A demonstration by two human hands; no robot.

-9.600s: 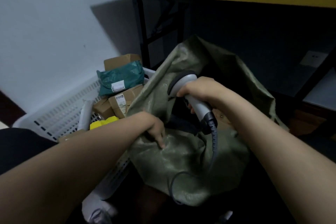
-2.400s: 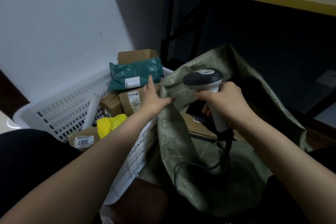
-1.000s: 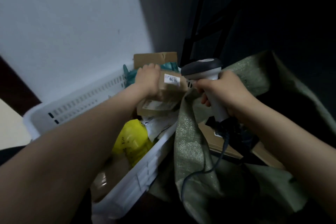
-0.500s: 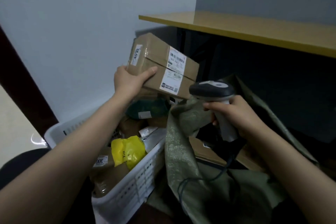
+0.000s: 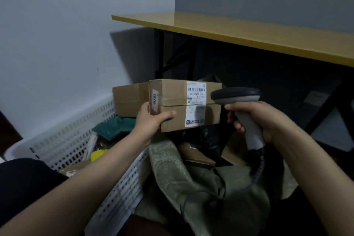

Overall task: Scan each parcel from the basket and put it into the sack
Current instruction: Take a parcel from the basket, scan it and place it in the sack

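My left hand (image 5: pixel 151 119) grips a taped cardboard parcel (image 5: pixel 172 99) by its left end, holding it up above the green sack (image 5: pixel 191 182). A white barcode label faces me on the parcel's front. My right hand (image 5: pixel 258 119) grips the handle of a grey corded barcode scanner (image 5: pixel 236 95), whose head sits right beside the label. The white perforated basket (image 5: pixel 76 138) at the left holds another cardboard box (image 5: pixel 130 99), a teal mailer (image 5: pixel 113 128) and a yellow packet (image 5: pixel 98 154). Inside the sack's mouth lie brown boxes (image 5: pixel 195 154).
A yellow-topped table (image 5: pixel 249 34) on black legs stands behind the sack, against a grey wall. The scanner's cable (image 5: pixel 256 174) trails down over the sack. A dark garment (image 5: pixel 23 184) fills the lower left.
My left hand brought the parcel down and right, turning it level so its label faces me. The scanner head now sits next to the label. The camera tilted slightly.
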